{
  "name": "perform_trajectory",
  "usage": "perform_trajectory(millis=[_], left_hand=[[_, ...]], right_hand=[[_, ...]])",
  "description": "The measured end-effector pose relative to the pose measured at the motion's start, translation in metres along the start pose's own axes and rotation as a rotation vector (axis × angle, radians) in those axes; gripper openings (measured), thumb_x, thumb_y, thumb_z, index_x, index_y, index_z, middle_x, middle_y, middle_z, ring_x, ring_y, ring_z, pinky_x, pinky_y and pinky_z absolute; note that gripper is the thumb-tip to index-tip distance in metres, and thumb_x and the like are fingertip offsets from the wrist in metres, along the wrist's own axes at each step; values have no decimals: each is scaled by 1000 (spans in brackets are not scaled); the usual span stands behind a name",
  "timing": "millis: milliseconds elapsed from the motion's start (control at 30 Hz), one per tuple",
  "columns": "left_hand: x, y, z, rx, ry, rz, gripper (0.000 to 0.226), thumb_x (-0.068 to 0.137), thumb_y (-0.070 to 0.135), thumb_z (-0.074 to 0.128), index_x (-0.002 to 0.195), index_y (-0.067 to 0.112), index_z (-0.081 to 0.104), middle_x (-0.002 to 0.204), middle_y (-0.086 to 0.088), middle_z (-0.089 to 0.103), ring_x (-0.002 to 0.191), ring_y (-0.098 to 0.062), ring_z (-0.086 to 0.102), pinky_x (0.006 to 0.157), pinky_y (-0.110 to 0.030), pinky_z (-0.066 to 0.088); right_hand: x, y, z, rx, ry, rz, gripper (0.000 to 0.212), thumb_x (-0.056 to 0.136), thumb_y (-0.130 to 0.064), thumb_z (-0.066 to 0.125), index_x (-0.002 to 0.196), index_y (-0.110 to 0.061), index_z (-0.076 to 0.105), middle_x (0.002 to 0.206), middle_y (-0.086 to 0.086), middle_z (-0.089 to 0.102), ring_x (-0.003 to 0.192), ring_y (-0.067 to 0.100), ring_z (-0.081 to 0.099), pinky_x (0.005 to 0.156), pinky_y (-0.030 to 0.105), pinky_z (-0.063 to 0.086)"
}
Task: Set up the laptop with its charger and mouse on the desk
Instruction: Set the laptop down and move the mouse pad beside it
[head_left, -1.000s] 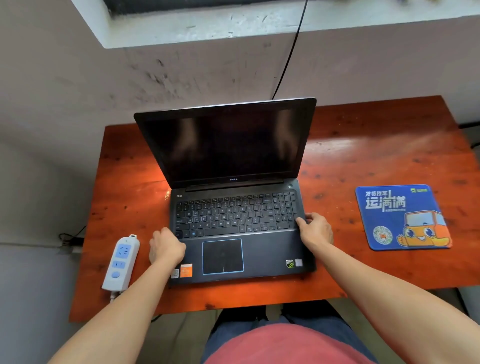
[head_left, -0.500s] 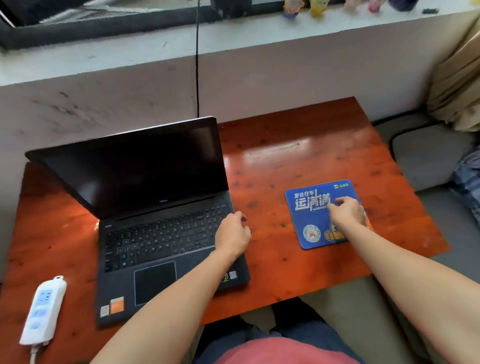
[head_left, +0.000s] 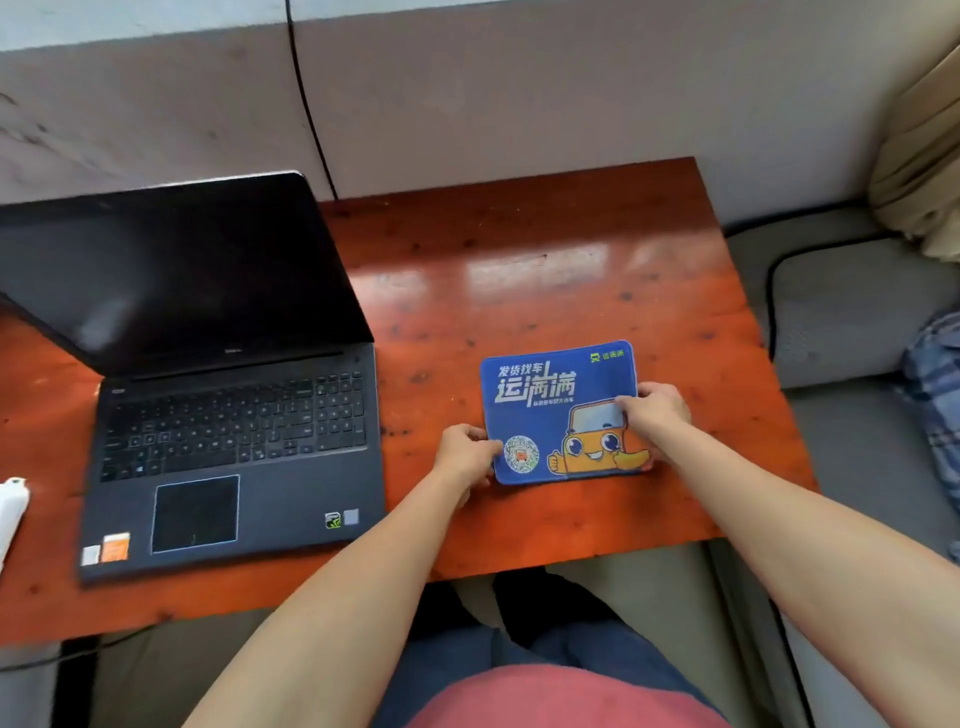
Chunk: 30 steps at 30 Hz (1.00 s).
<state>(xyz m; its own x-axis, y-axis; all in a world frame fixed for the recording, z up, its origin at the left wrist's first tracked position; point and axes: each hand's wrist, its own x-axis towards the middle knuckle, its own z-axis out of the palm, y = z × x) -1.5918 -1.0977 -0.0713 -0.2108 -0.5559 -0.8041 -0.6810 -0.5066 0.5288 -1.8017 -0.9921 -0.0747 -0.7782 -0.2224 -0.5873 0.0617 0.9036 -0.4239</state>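
The black laptop (head_left: 234, 415) stands open with a dark screen on the left part of the red-brown desk (head_left: 545, 270). To its right lies a blue mouse pad (head_left: 545, 395) printed with white characters and an orange cartoon truck. My left hand (head_left: 465, 452) grips the pad's left edge near the front corner. My right hand (head_left: 654, 410) holds its right edge, fingers lying over the truck picture. No mouse or charger is visible.
A white power strip (head_left: 11, 512) pokes in at the desk's far left edge. A black cable (head_left: 306, 98) runs down the wall behind the laptop. Grey cushions (head_left: 852, 312) and checked cloth (head_left: 935, 395) lie on the right, beside the desk.
Both hands left the laptop. The right reached the mouse pad first, then the left came over, and now both hold its edges. The view swung to the right.
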Motion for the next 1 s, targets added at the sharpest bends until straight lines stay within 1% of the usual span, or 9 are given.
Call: perform_trajectory(millis=[133, 200, 267, 333, 433, 567, 700, 833, 1000], left_hand=[[-1, -8, -20, 75, 82, 27, 21, 89, 11, 62, 70, 14, 54, 82, -13, 67, 54, -14, 55, 45, -22, 41], [-4, -15, -35, 165, 168, 52, 20, 87, 11, 62, 68, 13, 57, 85, -12, 68, 63, -17, 56, 54, -23, 41], [-7, -22, -49, 284, 229, 55, 11, 88, 13, 60, 77, 12, 62, 86, -6, 65, 77, -20, 56, 64, -26, 40], [-9, -32, -59, 380, 239, 49, 7, 88, 14, 57, 84, 12, 62, 94, -6, 66, 83, -21, 56, 67, -29, 40], [-13, -44, -65, 491, 259, 43, 3, 87, 16, 57, 88, 14, 58, 104, -9, 65, 86, -22, 56, 67, -32, 43], [-17, -51, -67, 608, 299, 42, 9, 85, 15, 60, 93, 15, 57, 107, -11, 64, 97, -29, 61, 79, -36, 50], [-17, -57, -63, 599, 302, 59, 20, 84, 13, 62, 104, 14, 58, 110, -11, 63, 99, -29, 60, 80, -36, 50], [-17, -57, -59, 589, 309, 94, 23, 84, 16, 65, 105, 16, 56, 109, -10, 64, 97, -28, 62, 78, -37, 53], [-17, -56, -65, 568, 294, 128, 23, 85, 20, 64, 107, 15, 58, 112, -10, 65, 101, -28, 61, 83, -37, 51]], right_hand=[[-8, -11, 19, 151, -161, -48, 12, 83, -22, 72, 95, -20, 74, 96, 5, 75, 85, 24, 70, 82, 41, 58], [-15, -17, 28, 176, -258, -49, 10, 84, -17, 72, 94, -19, 72, 93, 5, 74, 83, 24, 71, 82, 43, 59], [-19, -18, 37, 161, -325, -69, 9, 83, -15, 73, 92, -17, 73, 91, 5, 74, 80, 23, 71, 80, 43, 59], [-23, -15, 42, 71, -356, -124, 5, 82, -16, 73, 84, -20, 73, 89, 3, 75, 79, 21, 71, 78, 37, 59], [-29, -11, 40, -187, -355, -220, 5, 80, -28, 72, 78, -23, 72, 84, -1, 74, 79, 19, 68, 68, 30, 52], [-35, -15, 37, -435, -339, -275, 17, 78, -36, 69, 88, -23, 73, 90, -1, 73, 85, 23, 66, 65, 29, 47], [-35, -19, 36, -532, -286, -294, 20, 76, -38, 69, 88, -22, 70, 96, 2, 73, 90, 26, 66, 68, 29, 48], [-30, -15, 32, -618, -240, -320, 40, 72, -51, 69, 97, -20, 68, 103, 3, 72, 96, 29, 66, 74, 32, 51], [-34, -24, 18, -900, -148, -526, 46, 78, -63, 61, 93, -20, 62, 100, 3, 70, 94, 27, 66, 68, 30, 43]])
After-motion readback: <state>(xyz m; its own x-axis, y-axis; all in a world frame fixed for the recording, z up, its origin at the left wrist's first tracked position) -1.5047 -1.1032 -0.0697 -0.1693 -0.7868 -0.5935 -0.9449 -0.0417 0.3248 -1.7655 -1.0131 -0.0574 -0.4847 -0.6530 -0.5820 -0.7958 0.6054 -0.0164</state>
